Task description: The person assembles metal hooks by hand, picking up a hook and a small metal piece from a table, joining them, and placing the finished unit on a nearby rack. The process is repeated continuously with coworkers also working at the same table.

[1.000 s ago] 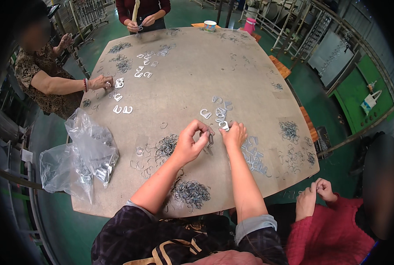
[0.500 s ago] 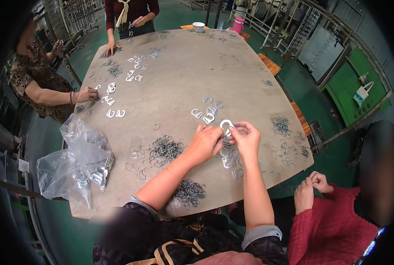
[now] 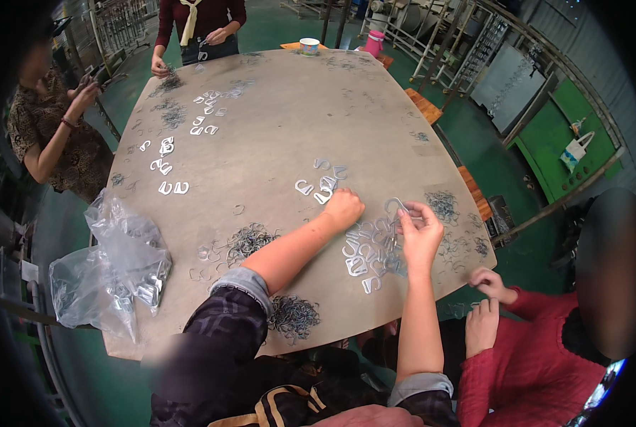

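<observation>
My right hand [image 3: 423, 229] pinches a flat, silvery U-shaped metal hook [image 3: 393, 206] between thumb and fingers, a little above the table. Beneath and to the left of it lies a spread of similar flat hooks [image 3: 366, 249]. My left hand [image 3: 345, 208] is closed at the near side of a small group of bright flat hooks [image 3: 324, 182]; its fingertips are hidden, so what it holds cannot be made out. Left of my left forearm lies a pile of thin wire rings [image 3: 250, 243]. Another wire ring pile [image 3: 293, 317] sits at the near edge.
A clear plastic bag [image 3: 129, 263] with metal pieces lies on the table [image 3: 275, 128] at left. A co-worker in red [image 3: 532, 341] sits at right; two others [image 3: 58, 128] work at far left. More ring piles [image 3: 442, 205] and a paper tub [image 3: 309, 47] lie farther off.
My hands have moved apart: the left to the group of bright hooks, the right rightward with a hook. The far-left co-worker's hand has lifted off the table.
</observation>
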`<state>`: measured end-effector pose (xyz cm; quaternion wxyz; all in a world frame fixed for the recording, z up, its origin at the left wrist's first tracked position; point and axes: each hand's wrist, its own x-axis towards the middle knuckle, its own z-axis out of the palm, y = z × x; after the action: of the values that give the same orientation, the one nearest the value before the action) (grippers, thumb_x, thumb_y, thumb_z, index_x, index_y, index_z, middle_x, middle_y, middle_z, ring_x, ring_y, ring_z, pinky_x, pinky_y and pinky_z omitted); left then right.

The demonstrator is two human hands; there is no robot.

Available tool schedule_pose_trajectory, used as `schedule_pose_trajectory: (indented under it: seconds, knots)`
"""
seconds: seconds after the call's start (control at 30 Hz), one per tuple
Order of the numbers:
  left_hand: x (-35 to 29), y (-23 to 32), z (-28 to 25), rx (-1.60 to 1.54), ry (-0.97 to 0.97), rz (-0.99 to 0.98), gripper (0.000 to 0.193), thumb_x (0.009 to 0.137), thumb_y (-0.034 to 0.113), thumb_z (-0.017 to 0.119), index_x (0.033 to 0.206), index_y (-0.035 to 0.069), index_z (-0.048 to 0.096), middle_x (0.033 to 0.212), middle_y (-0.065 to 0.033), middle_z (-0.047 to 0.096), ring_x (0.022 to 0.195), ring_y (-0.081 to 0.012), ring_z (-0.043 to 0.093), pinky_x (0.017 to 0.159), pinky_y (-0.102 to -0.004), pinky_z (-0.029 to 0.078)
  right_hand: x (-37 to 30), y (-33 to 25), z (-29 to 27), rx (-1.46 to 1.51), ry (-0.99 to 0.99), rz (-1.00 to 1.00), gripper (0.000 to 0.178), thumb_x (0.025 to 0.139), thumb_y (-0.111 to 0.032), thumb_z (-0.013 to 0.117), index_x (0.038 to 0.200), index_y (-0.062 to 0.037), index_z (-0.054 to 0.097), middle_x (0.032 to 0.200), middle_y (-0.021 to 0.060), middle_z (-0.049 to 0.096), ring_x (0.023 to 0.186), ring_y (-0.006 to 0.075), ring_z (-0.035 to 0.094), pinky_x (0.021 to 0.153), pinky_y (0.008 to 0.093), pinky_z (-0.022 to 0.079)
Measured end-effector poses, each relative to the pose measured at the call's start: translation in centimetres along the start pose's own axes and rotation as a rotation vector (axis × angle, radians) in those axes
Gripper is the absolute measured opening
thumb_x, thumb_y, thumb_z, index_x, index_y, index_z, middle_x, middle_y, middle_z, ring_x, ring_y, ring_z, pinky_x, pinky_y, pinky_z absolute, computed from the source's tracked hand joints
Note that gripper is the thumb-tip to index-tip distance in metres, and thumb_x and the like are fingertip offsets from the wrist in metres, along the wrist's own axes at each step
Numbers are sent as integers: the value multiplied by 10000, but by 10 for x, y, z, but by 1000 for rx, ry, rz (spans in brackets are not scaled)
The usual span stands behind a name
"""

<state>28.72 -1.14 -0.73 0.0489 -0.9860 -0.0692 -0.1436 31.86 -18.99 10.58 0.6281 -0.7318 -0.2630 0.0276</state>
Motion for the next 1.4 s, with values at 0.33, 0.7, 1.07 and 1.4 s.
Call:
schedule_pose_trajectory:
  seconds: [0.33, 0.7, 1.07, 1.4]
  knots:
    - [-24, -7, -120, -1461, 324, -202, 115, 824, 131, 726, 873, 27, 714, 874, -36, 645, 831, -138, 571, 714, -287, 464, 5, -8, 19, 20, -63, -91, 440, 756, 93, 668, 1166, -32, 569, 829, 104, 677, 685, 133, 653, 636, 260, 523]
    - [-36, -35, -135, -1665, 217, -261, 104, 853, 107, 709, 917, 26, 695, 1091, -43, 578, 988, -153, 564, 836, -309, 470, 6, -27, 55, 65, -141, -72, 443, 748, 68, 678, 1158, -44, 554, 785, 112, 693, 686, 147, 677, 629, 268, 530]
    - [-53, -59, -141, -1640, 345, -225, 101, 944, 90, 589, 988, 4, 618, 951, -49, 675, 923, -122, 603, 842, -294, 476, 38, 30, 84, 309, -223, 23, 369, 799, -86, 724, 1143, -39, 599, 810, 121, 683, 696, 153, 656, 626, 277, 526]
    - [-69, -81, -159, -1494, 445, -217, 67, 942, 45, 565, 955, -14, 594, 939, -65, 670, 869, -114, 596, 801, -282, 490, 13, 92, 160, -901, -251, 11, 363, 719, -360, 803, 949, -105, 683, 1014, 124, 612, 1050, 278, 567, 908, 431, 424]
